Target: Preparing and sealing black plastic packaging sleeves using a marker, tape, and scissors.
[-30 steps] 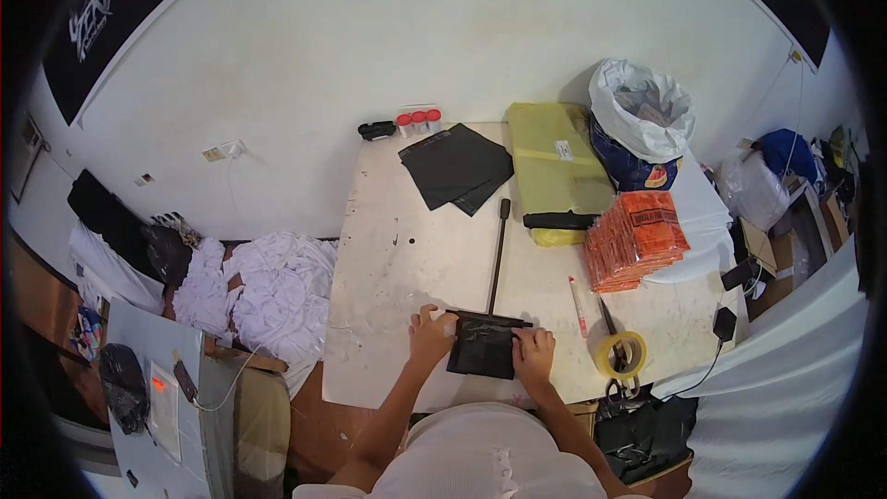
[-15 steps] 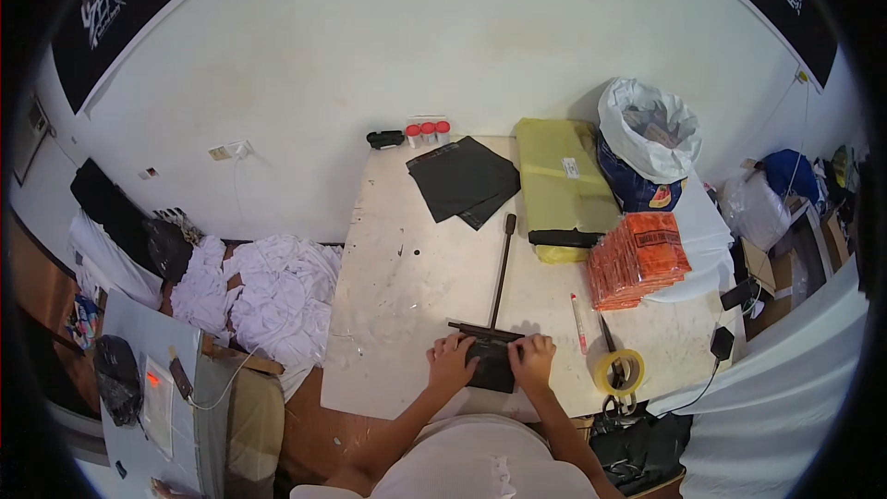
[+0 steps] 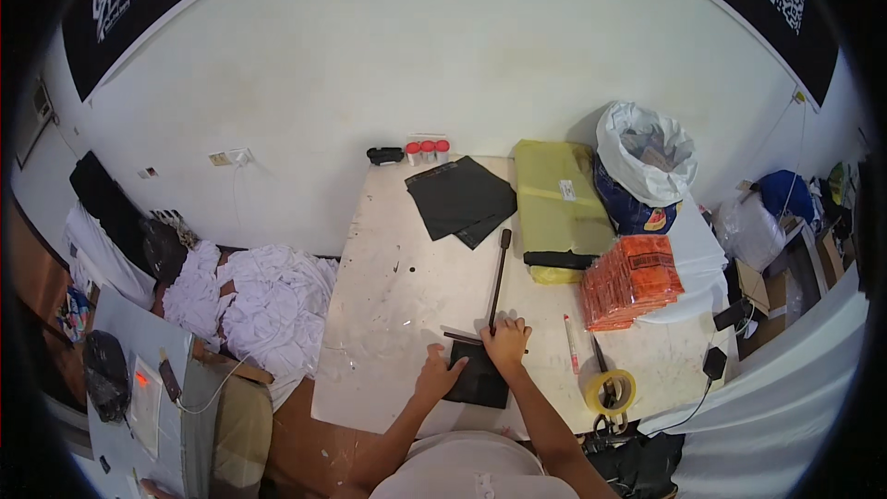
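Observation:
A small flat black packet (image 3: 479, 381) lies at the near edge of the white table. Across its far edge is the crossbar of a dark T-shaped metal tool (image 3: 501, 282), whose long rod points away from me to a thicker end. My right hand (image 3: 505, 348) has its fingers curled over the place where rod and crossbar meet. My left hand (image 3: 438, 375) rests at the packet's left side, thumb stretched toward it and fingers apart. The right hand covers part of the crossbar and the packet's upper right corner.
Black flat bags (image 3: 462, 199) and a yellow package (image 3: 559, 203) lie farther back. Orange packets (image 3: 633, 282) are stacked at the right, before a white bag (image 3: 647, 157). A tape roll (image 3: 610, 392), scissors and a marker (image 3: 571, 344) lie nearer. White cloth (image 3: 277, 300) is heaped at the left.
My right hand has moved left and away from me, from the packet's right edge onto the tool. My left hand has spread off the crossbar, down the packet's left side.

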Demonstrator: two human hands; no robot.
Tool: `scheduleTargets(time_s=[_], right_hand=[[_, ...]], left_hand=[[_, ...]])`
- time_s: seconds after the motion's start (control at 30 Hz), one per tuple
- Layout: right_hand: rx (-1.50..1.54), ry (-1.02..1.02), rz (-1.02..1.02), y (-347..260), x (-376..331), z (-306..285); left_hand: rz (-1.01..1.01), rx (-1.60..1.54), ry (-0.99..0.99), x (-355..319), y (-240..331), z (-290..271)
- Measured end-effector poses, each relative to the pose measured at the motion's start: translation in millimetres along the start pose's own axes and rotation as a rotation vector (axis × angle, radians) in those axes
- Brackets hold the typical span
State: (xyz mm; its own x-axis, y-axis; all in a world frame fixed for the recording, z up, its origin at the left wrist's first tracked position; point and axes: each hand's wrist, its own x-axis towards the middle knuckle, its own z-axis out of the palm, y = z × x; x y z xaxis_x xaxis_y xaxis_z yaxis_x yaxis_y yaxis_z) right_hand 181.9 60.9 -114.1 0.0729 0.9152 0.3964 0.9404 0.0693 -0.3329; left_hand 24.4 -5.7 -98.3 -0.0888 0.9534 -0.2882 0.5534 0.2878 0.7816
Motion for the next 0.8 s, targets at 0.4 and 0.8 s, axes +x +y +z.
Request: scheduleTargets(time_s=[0.4, 0.8], right_hand=[[-0.13, -0.005, -0.019, 18.3, 31.9, 15.4], [0.014, 0.101, -0.009, 41.8, 13.1, -20.5]], left_hand=[[-0.064, 0.308, -0.343, -3.6, 6.7, -16.4], [0.165, 0.217, -0.418, -42.9, 95.8, -73.7]])
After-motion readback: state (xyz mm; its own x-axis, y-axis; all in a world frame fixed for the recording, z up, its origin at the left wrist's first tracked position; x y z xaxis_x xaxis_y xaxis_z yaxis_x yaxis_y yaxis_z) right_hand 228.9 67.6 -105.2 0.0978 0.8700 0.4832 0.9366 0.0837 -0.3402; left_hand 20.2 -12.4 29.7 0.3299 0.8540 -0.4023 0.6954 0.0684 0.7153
